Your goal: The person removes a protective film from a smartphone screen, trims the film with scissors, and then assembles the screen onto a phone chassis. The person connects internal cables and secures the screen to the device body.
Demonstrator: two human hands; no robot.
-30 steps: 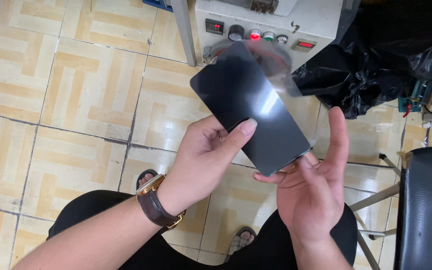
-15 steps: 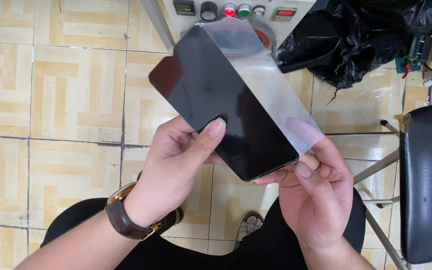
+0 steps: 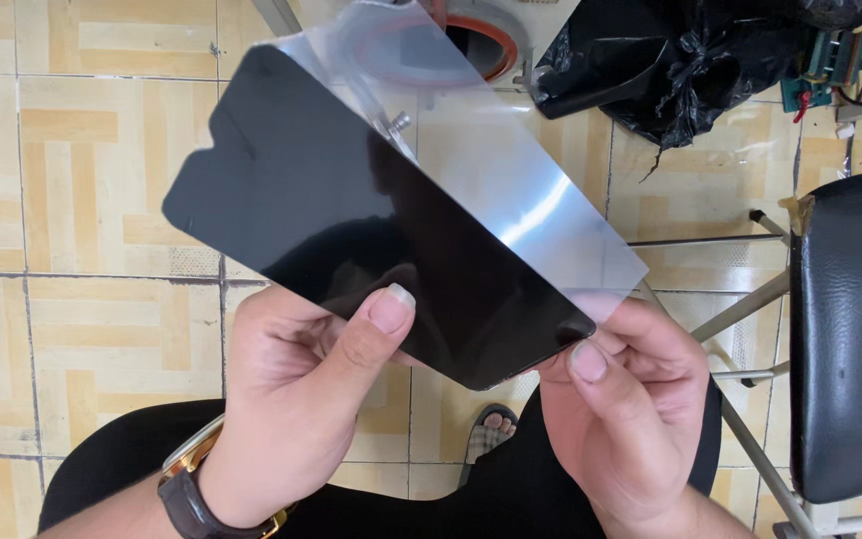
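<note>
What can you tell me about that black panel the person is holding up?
The black panel is a thin, glossy, flat rectangle like phone screen glass, with rounded corners and a small notch on its far edge. It is held tilted over the tiled floor. The left hand pinches its near edge; the right hand pulls a clear film off it.

I am sitting over a tan patterned tile floor; a black padded chair is standing right, a black plastic bag lying far right.
</note>
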